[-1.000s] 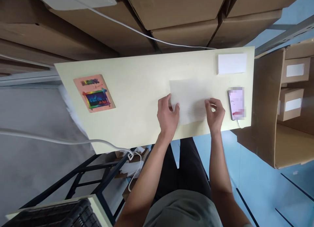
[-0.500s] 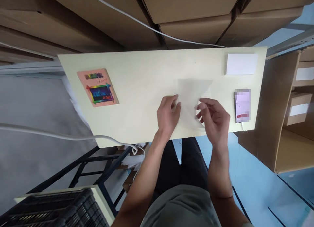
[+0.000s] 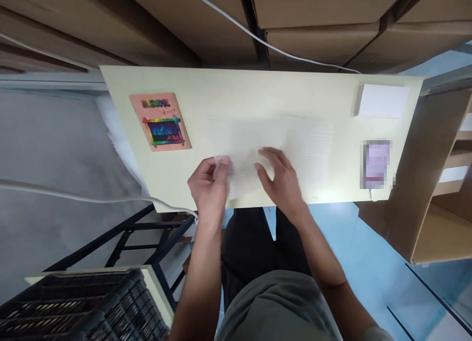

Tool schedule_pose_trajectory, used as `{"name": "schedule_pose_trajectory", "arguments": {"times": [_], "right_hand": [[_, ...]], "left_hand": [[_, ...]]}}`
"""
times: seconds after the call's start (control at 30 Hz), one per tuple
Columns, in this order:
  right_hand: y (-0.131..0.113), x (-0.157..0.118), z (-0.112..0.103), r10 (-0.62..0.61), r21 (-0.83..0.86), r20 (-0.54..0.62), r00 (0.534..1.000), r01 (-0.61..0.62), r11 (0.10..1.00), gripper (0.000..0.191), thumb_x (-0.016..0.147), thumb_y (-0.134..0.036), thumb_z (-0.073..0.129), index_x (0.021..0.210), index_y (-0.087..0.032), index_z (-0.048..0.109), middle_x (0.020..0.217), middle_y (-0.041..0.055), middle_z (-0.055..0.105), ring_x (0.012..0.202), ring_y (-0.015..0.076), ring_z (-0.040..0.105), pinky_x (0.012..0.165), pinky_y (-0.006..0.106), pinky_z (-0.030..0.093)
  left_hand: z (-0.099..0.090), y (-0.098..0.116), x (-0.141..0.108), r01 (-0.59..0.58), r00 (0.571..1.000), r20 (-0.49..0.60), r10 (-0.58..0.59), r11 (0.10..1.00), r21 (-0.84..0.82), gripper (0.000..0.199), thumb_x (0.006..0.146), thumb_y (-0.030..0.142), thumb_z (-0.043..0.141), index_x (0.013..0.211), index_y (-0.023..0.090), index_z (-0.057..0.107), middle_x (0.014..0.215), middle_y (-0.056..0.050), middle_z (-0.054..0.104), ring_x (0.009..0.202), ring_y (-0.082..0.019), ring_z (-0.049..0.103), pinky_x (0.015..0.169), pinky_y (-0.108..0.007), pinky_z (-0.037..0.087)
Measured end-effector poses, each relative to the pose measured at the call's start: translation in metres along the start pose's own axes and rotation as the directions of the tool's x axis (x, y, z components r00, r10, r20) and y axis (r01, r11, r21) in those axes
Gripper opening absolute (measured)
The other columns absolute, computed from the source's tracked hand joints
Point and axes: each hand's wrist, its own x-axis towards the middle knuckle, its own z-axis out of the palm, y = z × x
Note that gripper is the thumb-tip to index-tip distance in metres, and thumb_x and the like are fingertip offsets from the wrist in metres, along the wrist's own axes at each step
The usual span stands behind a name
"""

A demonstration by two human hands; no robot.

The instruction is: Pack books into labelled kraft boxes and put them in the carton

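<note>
Lined paper lies spread across the middle of the pale table, near its front edge. The left hand pinches its left edge between thumb and fingers; the right hand, loosely curved and gripping nothing, is over its middle, though contact is unclear. Further out lie a pink book to the left, a phone and a white box to the right.

One phone, one crate (plus two hands).

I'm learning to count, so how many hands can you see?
2: the left hand pinching the white paper near its left edge, and the right hand over the paper.
</note>
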Motion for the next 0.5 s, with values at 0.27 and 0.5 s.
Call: {"name": "schedule_pose_trajectory", "arguments": {"times": [0.27, 0.5], "right_hand": [[0.061, 0.016, 0.020, 0.017, -0.460, -0.137, 0.990, -0.079, 0.885, 0.081, 0.115, -0.068, 0.046, 0.180, -0.021, 0.037, 0.189, 0.0196, 0.030, 0.179, 0.0410, 0.021, 0.137, 0.071, 0.035], [0.061, 0.034, 0.025, 0.021, -0.463, -0.176, 0.984, -0.101, 0.881, 0.082, 0.116, -0.069, 0.038, 0.179, -0.017, 0.040, 0.188, 0.0213, 0.032, 0.179, 0.0406, 0.021, 0.139, 0.071, 0.029]], "left_hand": [[0.016, -0.029, 0.033, -0.009, 0.999, -0.043, 0.013, 0.996, 0.085, 0.021, 0.092, 0.041, 0.075, 0.094, 0.020, 0.077, 0.080, 0.001, 0.069, 0.072, -0.015, 0.061, 0.071, -0.027, 0.053], [0.012, -0.036, 0.039, -0.075, 0.994, -0.066, 0.091, 0.973, 0.217, 0.021, 0.097, 0.039, 0.076, 0.104, 0.019, 0.079, 0.089, -0.002, 0.074, 0.074, -0.016, 0.064, 0.080, -0.032, 0.057]]}}
